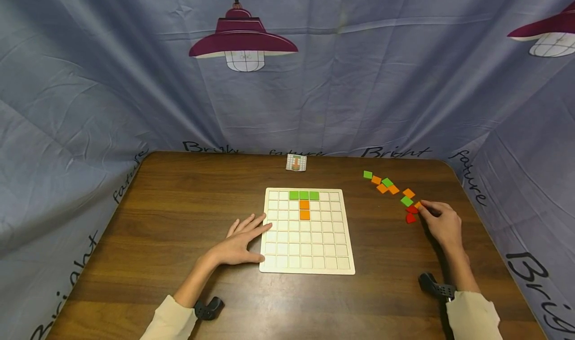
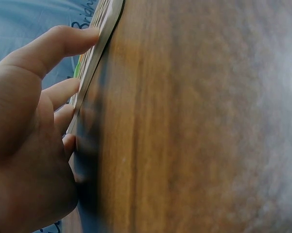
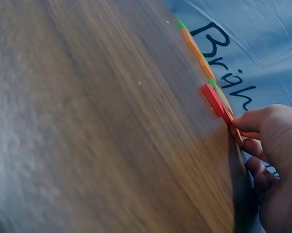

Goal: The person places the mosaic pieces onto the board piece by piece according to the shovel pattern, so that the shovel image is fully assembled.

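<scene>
A pale square grid board [image 1: 305,247] lies on the table, with three green tiles [image 1: 304,195] in a row along its top and two orange tiles [image 1: 304,214] in a column below the middle one. My left hand [image 1: 235,245] rests at the board's left edge, its fingers spread and fairly straight; in the left wrist view the thumb [image 2: 77,41] touches the rim. Off to the right, my right hand [image 1: 444,225] pinches an orange tile [image 1: 418,205] between thumb and fingers. Two red tiles [image 1: 411,218] lie just left of those fingertips, partly overlapping the held tile's surroundings.
Several loose green and orange tiles [image 1: 387,182] trail from the right hand toward the back of the table. A small card [image 1: 296,163] with a printed coloured grid lies at the back edge. Blue-grey curtains [image 1: 359,80] enclose the brown wooden table [image 1: 202,190].
</scene>
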A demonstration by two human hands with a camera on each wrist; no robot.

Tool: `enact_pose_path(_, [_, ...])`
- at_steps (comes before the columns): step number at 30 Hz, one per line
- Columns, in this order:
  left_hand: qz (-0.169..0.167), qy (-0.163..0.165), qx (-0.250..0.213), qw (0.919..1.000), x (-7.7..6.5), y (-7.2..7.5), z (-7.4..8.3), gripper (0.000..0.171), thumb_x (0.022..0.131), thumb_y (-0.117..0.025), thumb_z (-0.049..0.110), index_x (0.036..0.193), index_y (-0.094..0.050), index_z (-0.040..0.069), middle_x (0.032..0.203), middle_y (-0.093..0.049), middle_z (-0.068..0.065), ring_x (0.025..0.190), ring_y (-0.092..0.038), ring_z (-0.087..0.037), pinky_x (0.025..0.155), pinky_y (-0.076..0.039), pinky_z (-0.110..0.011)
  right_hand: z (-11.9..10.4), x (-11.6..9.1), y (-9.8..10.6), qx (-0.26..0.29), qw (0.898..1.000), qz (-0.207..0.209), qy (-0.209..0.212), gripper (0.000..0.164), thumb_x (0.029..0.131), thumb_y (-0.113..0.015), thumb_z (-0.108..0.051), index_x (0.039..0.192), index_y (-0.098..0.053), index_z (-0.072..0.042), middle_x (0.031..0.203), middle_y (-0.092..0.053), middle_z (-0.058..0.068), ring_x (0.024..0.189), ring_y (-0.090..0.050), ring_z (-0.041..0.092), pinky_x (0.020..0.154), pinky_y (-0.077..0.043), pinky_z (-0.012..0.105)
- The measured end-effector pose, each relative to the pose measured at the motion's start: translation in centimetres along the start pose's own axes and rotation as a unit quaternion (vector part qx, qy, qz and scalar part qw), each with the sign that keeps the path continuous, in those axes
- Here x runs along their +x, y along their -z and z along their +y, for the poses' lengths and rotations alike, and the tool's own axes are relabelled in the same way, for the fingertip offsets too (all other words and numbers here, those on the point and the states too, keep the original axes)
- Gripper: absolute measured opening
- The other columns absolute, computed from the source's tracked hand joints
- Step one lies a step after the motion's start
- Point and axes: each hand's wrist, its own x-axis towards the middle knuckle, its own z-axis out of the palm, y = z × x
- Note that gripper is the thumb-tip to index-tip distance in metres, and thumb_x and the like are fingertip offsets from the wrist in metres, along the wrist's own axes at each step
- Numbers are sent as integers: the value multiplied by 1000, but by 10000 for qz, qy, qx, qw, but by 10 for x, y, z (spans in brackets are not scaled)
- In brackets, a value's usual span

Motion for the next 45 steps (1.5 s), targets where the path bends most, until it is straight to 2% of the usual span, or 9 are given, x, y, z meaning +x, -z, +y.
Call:
enact_pose_path(6, [-12, 12, 30, 10000, 1, 1, 0, 82, 86, -73, 36, 156, -36, 14, 165, -17, -9, 151, -4, -36, 113, 6, -64, 1, -1, 4, -54, 9999, 1, 116, 34, 96, -65, -18, 120, -69, 7, 125, -59, 30, 112, -55, 49, 95, -35, 64])
enact_pose_path(12, [-4, -6, 49, 10000, 0, 1, 1, 82, 86, -73, 36, 156, -36, 14, 165, -16, -10, 151, -4, -36, 113, 6, -64, 2, -2, 8, -61, 9996, -198, 199, 35, 94, -67, -14, 121, -68, 8, 126, -57, 32, 115, -52, 52, 97, -32, 66])
enact_pose_path(20, [7, 23, 51, 10000, 0, 0, 1, 82, 86, -73, 35, 156, -36, 13, 165, -17, -9, 151, -4, -36, 112, 6, -64, 4, -2, 11, -164, 9988, -374, 269, 36, 92, -69, -10, 123, -67, 8, 125, -57, 32, 112, -54, 52, 95, -35, 65])
enact_pose_path(26, [-4, 2, 22, 10000, 0, -1, 0, 82, 86, -73, 35, 156, -36, 13, 165, -17, -9, 151, -3, -36, 113, 6, -64, 1, -4, 11, -166, 9994, -263, 115, 37, 91, -69, -12, 121, -67, 8, 123, -58, 34, 108, -56, 51, 93, -35, 65])
enact_pose_path(33, [12, -4, 48, 10000, -1, -1, 0, 82, 86, -73, 34, 156, -36, 13, 165, -17, -10, 150, -4, -37, 113, 5, -64, -11, -8, 7, 24, 9998, -44, 184, 35, 90, -71, -12, 120, -69, 7, 123, -59, 31, 104, -59, 48, 90, -38, 63])
enact_pose_path(37, [16, -1, 51, 10000, -1, -1, 1, 83, 85, -74, 32, 156, -37, 12, 165, -18, -10, 150, -4, -37, 113, 5, -64, -23, -11, 1, -12, 9992, -83, 388, 35, 90, -71, -12, 120, -70, 4, 122, -61, 27, 98, -62, 41, 83, -45, 55])
enact_pose_path(42, [22, -1, 36, 10000, 0, -1, 1, 82, 85, -74, 31, 156, -36, 12, 165, -17, -10, 150, -4, -37, 113, 5, -63, -41, -15, -8, 49, 9968, -154, 778, 33, 88, -74, -11, 119, -72, 1, 116, -65, 21, 87, -61, 18, 76, -45, 28])
enact_pose_path(45, [15, 3, 28, 10000, 0, -1, 0, 82, 85, -74, 31, 156, -37, 12, 165, -17, -10, 150, -4, -37, 113, 5, -63, -53, -18, -14, 198, 9947, -253, 981, 33, 87, -75, -11, 118, -73, -1, 113, -66, 18, 83, -58, 11, 72, -42, 16])
